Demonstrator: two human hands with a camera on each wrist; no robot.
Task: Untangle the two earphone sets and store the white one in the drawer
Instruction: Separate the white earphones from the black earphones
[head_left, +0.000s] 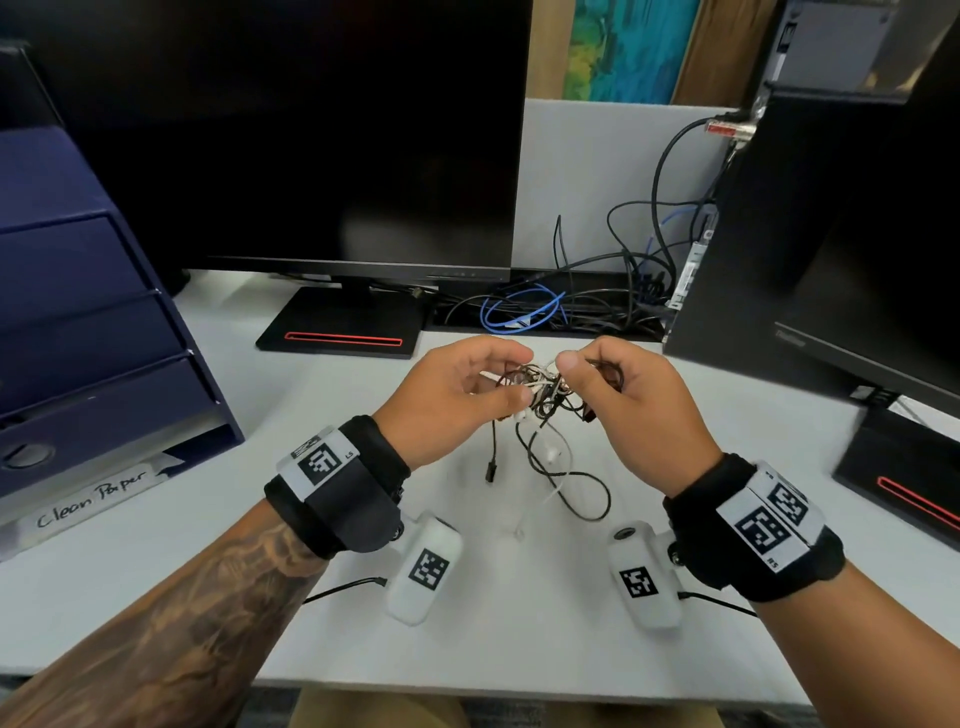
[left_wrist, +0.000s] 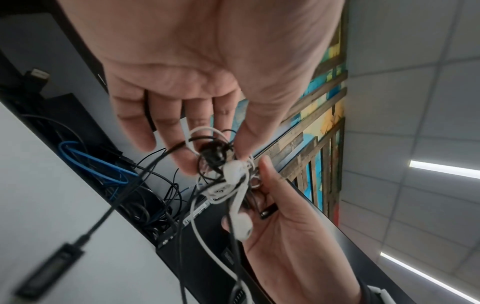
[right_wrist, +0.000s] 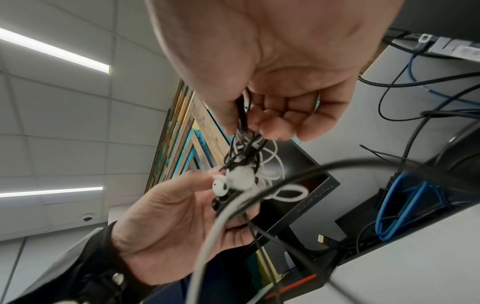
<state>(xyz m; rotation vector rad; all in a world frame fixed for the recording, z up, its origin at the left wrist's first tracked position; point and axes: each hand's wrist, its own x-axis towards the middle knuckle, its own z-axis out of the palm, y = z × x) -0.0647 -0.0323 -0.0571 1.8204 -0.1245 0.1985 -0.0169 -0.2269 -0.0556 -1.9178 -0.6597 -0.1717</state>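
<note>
Pinched by both hands (head_left: 540, 395): knotted thin earphone cords (head_left: 543, 384).

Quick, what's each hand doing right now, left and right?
Left hand: pinching the tangled earphones.
Right hand: pinching the other side of the same tangle.

Light: bright, even, from ceiling light strips (right_wrist: 54, 50) in the wrist views.
Shadows: soft, faint on the white table (head_left: 519, 639).
Blur: the black plug (left_wrist: 49, 267) was smeared; a near black cable (right_wrist: 363, 162) was out of focus.
Distortion: the head view bowed at its edges.
Dark: the monitor (head_left: 311, 130) showed no glare.
</note>
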